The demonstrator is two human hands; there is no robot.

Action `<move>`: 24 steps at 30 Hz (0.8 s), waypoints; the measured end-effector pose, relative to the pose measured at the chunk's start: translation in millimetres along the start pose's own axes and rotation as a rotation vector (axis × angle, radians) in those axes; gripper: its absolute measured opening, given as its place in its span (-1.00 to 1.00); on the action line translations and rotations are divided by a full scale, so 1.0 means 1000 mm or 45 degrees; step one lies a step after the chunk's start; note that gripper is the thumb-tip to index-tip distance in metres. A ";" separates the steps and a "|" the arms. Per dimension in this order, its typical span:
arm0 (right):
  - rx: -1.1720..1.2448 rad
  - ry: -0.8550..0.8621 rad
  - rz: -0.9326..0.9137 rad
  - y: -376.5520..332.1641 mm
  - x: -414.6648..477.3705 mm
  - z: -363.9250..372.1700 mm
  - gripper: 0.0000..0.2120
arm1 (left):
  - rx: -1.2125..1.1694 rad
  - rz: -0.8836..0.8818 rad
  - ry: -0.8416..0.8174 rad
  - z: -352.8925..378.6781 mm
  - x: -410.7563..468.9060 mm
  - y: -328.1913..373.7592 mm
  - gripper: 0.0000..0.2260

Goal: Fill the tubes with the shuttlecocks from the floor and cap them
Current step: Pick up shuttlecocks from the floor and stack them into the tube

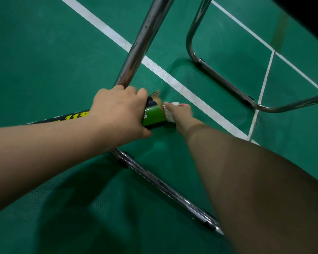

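Here, left hand (117,110) grips one tube (153,114); right hand (181,113) holds one shuttlecock (170,111) at its mouth.

1. There is a single view, from a camera worn on the person's head.
2. It looks steeply down and forward at the green floor (44,52), which fills the picture from edge to edge.
3. It sits close: both forearms enter from the bottom corners and loom large.
4. The wide lens bends the white court line (154,68) and the metal frame (143,39) near the edges.
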State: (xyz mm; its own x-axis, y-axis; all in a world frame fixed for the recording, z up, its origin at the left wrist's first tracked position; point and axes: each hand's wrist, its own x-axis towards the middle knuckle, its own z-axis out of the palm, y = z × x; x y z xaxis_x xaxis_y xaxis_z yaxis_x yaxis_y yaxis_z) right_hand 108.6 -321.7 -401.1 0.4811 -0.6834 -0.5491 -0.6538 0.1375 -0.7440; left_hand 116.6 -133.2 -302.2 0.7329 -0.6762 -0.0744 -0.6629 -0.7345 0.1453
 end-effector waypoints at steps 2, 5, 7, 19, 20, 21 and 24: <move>-0.050 0.038 -0.015 0.002 -0.002 0.005 -0.61 | -0.002 0.003 0.002 0.001 0.000 0.000 -0.47; -0.152 0.074 -0.085 -0.006 -0.013 0.009 -0.82 | -0.009 -0.001 0.012 0.001 -0.001 -0.002 -0.48; -0.055 0.107 -0.161 -0.016 -0.027 0.007 -0.77 | -0.019 -0.004 0.022 0.000 -0.003 -0.003 -0.48; 0.081 0.490 -0.692 -0.023 -0.151 -0.048 -0.63 | 0.017 0.121 0.085 -0.018 -0.032 -0.002 -0.43; 0.044 0.373 -0.672 -0.023 -0.163 -0.048 -0.64 | 0.009 0.134 0.082 -0.020 -0.036 -0.001 -0.44; 0.002 0.230 -0.646 -0.022 -0.175 -0.046 -0.65 | -0.003 0.149 0.080 -0.023 -0.039 -0.001 -0.45; -0.106 -0.070 -0.579 -0.020 -0.205 -0.041 -0.61 | -0.036 0.192 0.092 -0.032 -0.049 0.000 -0.46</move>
State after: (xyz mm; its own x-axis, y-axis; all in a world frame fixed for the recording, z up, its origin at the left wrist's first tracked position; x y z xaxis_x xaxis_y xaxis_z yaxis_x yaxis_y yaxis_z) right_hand -0.8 -214.1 -257.8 0.7586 -0.6217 -0.1951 -0.4127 -0.2267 -0.8822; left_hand 85.6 -98.6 -266.6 0.6352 -0.7720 0.0212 -0.7623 -0.6224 0.1775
